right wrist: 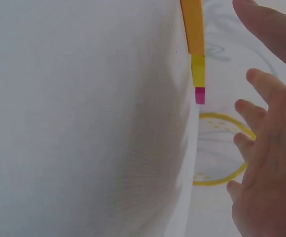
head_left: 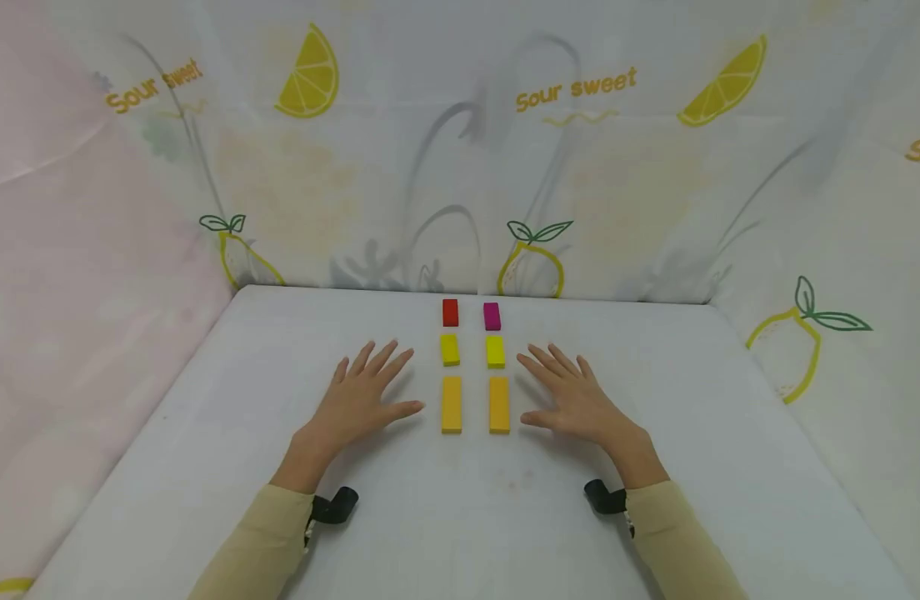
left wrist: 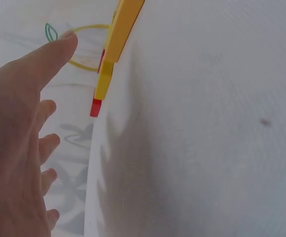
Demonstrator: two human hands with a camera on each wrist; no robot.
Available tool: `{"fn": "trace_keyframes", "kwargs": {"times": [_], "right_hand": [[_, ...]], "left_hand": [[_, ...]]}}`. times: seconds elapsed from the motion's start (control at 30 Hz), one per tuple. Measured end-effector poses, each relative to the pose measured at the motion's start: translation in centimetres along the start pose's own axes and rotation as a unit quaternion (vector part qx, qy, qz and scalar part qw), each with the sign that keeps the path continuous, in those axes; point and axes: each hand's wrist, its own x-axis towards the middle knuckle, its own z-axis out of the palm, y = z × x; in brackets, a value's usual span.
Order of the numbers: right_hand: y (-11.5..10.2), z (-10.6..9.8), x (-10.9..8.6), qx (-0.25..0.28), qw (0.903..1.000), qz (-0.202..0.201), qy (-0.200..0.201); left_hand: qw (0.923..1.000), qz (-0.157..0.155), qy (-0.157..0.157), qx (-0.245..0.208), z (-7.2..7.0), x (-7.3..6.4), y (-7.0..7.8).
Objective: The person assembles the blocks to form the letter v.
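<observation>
Two columns of blocks lie on a white table. The left column runs from a red block [head_left: 450,312] at the back, through a yellow block [head_left: 449,350], to a longer orange block [head_left: 451,405] in front. Beside it, the right column has a magenta block [head_left: 492,316], a yellow block [head_left: 495,352] and a long orange block [head_left: 499,405]. My left hand [head_left: 364,398] is spread left of the blocks, its thumb nearest the left orange block. On the other side my right hand [head_left: 572,400] is spread too, thumb toward the right orange block. Neither hand touches a block.
The white table [head_left: 475,517] reaches back to a hanging cloth [head_left: 400,167] printed with lemons, which also covers both sides. A black wrist mount [head_left: 336,505] sits at the left cuff, and another black mount [head_left: 604,497] at the right cuff.
</observation>
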Motion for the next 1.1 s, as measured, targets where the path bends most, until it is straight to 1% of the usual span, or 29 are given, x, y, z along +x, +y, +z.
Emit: {"fn": "trace_keyframes", "kwargs": {"times": [0.17,0.33,0.47,0.67,0.83,1.1], "right_hand": [[-0.2,-0.1,0.0,0.002,0.9999,-0.009,-0.011],[-0.4,0.0,0.1,0.015,0.9996,-0.011,-0.023],[-0.7,0.1,0.1,0.023,0.9992,-0.010,-0.031],[-1.0,0.2,0.1,0.017,0.9989,-0.013,-0.041],[-1.4,0.3,0.4,0.012,0.9985,-0.016,-0.052],[-1.6,0.6,0.6,0.006,0.9982,-0.022,-0.056]], "left_hand": [[1.0000,0.001,-0.010,0.000,0.1,0.2,0.7],[0.9998,0.007,-0.020,-0.005,0.4,0.5,1.1],[0.9995,0.017,-0.028,-0.002,0.9,0.7,1.3],[0.9987,0.026,-0.043,0.001,1.6,1.0,1.8],[0.9984,0.032,-0.046,0.006,1.9,1.1,2.1],[0.9977,0.046,-0.049,-0.005,1.8,1.1,2.7]]}}
